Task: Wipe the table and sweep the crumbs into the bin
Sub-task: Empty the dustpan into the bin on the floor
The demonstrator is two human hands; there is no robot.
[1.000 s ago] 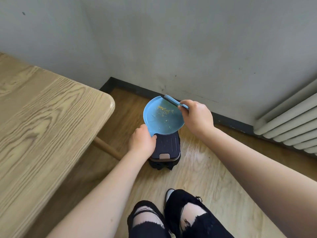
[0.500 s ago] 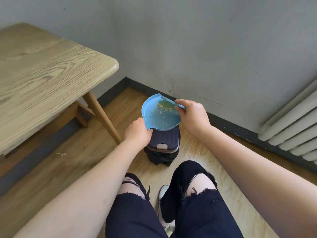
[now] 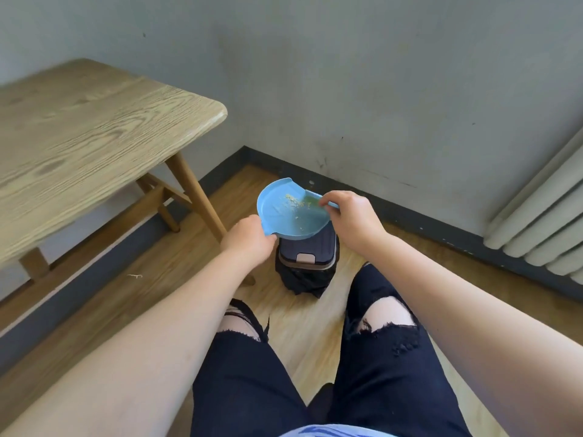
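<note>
Head view, looking down past my knees: my left hand (image 3: 249,239) grips the near-left edge of the round light-blue plastic dustpan (image 3: 291,212), fingers curled under its rim, and holds it tilted just above the small dark lidded bin (image 3: 307,252). The bin's lid looks closed, with a tan latch at its near edge and a black bag hanging out round its sides. My right hand (image 3: 350,216) pinches the slim blue brush (image 3: 315,198), which lies across the far-right side of the dustpan with its dark bristles touching the pan's inner surface. Yellowish crumbs (image 3: 295,200) are scattered inside the pan, thickest against the bristles on the far side from the bin's latch. The pale wooden table (image 3: 94,134) stands left of the bin, its slanted leg reaching the floor just beside the bin. Right of the bin, well apart, a grey ribbed radiator (image 3: 542,222) runs along the wall. My black ripped jeans (image 3: 388,357) fill the space nearest me, in front of the bin.
</note>
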